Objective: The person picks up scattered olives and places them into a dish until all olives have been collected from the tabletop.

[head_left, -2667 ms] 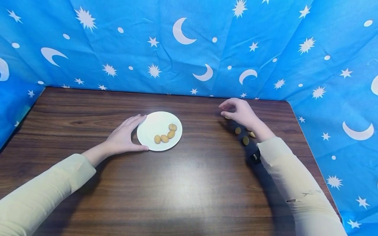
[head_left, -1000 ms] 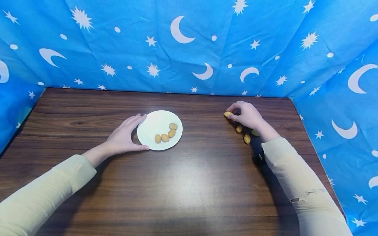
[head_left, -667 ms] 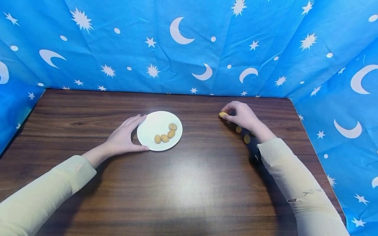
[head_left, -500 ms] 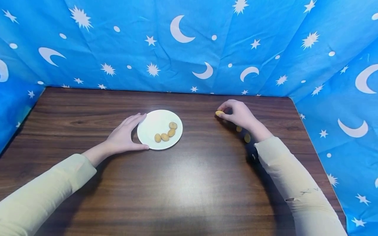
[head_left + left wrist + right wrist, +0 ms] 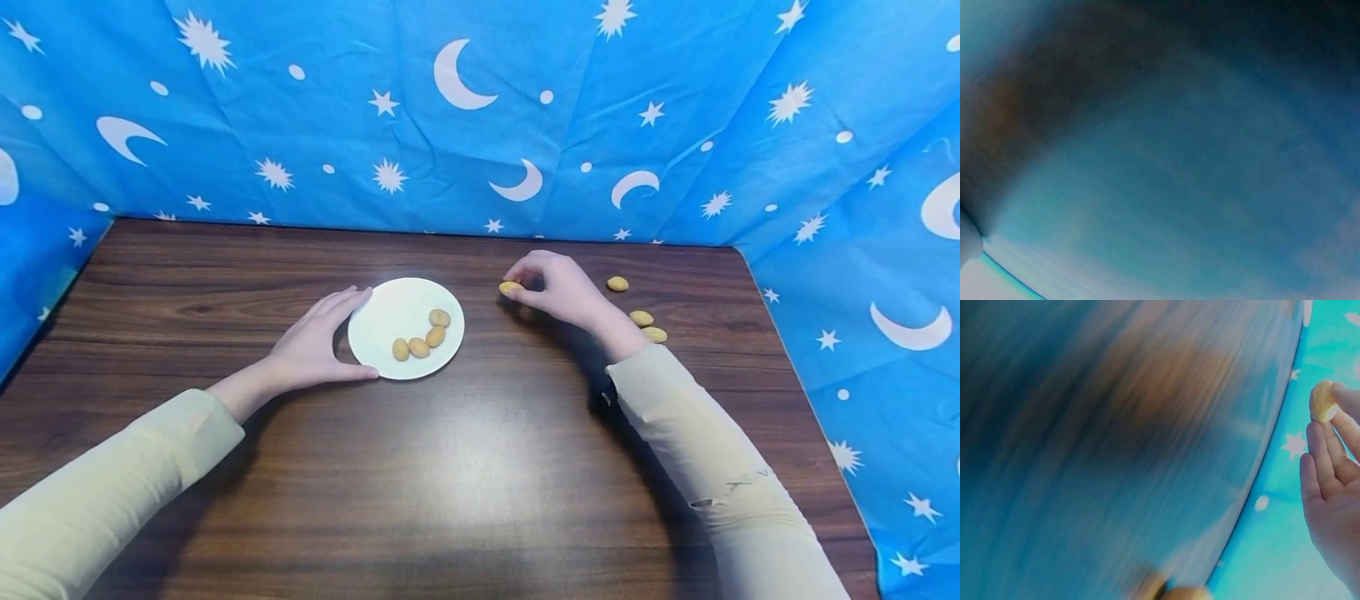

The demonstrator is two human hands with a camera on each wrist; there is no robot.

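Note:
In the head view my left hand point(image 5: 311, 342) spans the left side of a white plate point(image 5: 382, 317), thumb and fingertips holding its rim. Several small yellow-brown oval pieces point(image 5: 418, 347) lie along the plate's right and near part; their exact kind is unclear. To the right of the plate, my right hand point(image 5: 558, 292) pinches one yellow oval piece point(image 5: 510, 287) between thumb and fingers, apart from the plate. The right wrist view shows that same rough yellow piece point(image 5: 1323, 402) at the fingertips. A fingertip point(image 5: 967, 240) shows at the left wrist view's edge; the rest is blurred.
Three more yellow oval pieces point(image 5: 617, 284) lie on the dark wood table point(image 5: 480, 467), behind and right of my right hand. A blue cloth point(image 5: 337, 100) printed with moons and stars hangs along the table's back and right edges.
My right hand has picked up a yellow oval piece and moved left toward the plate with it. The other loose pieces are now uncovered. My left hand and the plate stay put.

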